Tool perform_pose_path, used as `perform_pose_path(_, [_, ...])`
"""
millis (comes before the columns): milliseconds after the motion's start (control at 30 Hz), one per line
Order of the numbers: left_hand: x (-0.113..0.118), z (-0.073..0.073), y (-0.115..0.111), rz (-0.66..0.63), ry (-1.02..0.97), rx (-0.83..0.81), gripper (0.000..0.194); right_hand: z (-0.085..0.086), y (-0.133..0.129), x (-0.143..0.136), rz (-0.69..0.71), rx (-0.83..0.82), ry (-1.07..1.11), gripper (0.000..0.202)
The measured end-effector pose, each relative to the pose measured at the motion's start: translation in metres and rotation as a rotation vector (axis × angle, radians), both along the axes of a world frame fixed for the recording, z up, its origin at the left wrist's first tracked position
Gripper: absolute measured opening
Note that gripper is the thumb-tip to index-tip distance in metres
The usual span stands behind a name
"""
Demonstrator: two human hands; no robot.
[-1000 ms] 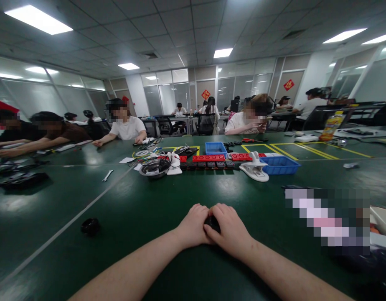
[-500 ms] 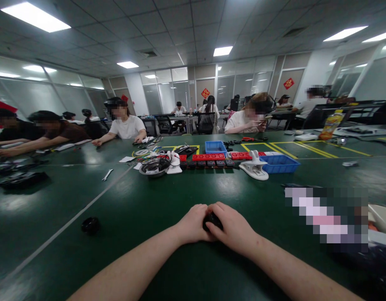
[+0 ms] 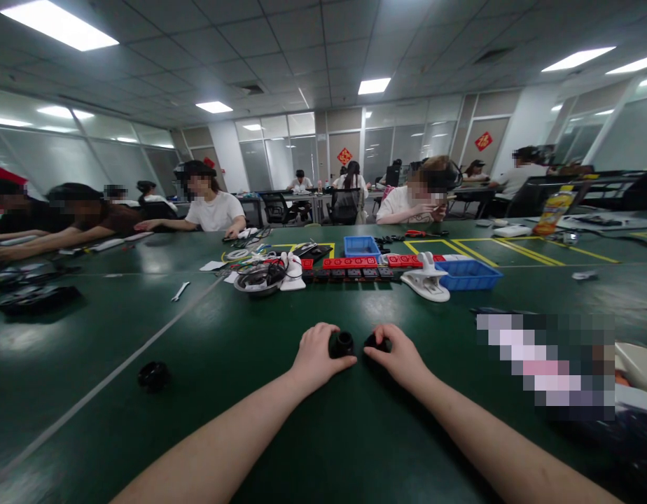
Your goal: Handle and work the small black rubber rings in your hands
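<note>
My left hand has its thumb and fingers closed around a round black hollow part, whose circular opening faces up. A short gap to the right, my right hand pinches a smaller black piece, partly hidden by the fingers. Both hands are low over the green tabletop, just in front of me. Away to the left, apart from both hands, a black ring-shaped part lies on the table.
Beyond my hands are a metal bowl of cables, red power-strip sockets, a white clamp-like stand and a blue bin. A wrench lies left. Several people sit around. A blurred-out item is at right.
My hands, together around a black object before, have come apart, each now with a black piece. Both moved slightly forward. A co-worker at the left has stretched an arm out sideways.
</note>
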State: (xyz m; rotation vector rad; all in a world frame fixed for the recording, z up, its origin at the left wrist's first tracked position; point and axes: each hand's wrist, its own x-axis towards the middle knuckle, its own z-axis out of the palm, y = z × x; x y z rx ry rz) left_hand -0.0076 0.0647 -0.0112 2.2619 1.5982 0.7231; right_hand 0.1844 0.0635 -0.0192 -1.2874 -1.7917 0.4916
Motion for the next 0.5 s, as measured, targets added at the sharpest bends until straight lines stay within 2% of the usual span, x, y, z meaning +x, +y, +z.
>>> perform_pose_path(67, [0.0, -0.001, 0.0, 0.018, -0.047, 0.003, 0.075, -0.003, 0.005, 0.006, 0.016, -0.045, -0.021, 0.023])
perform_pose_path(133, [0.0, -0.002, 0.0, 0.02, -0.071, -0.012, 0.087, -0.003, 0.008, 0.01, 0.027, -0.065, -0.04, 0.026])
perform_pose_path(367, [0.0, -0.005, 0.0, -0.031, -0.052, -0.01, 0.094, 0.006, -0.004, 0.006, -0.041, -0.003, -0.149, 0.031])
perform_pose_path(500, [-0.001, -0.007, 0.0, -0.061, -0.055, 0.018, 0.08, 0.021, -0.022, -0.01, -0.036, 0.149, -0.238, 0.025])
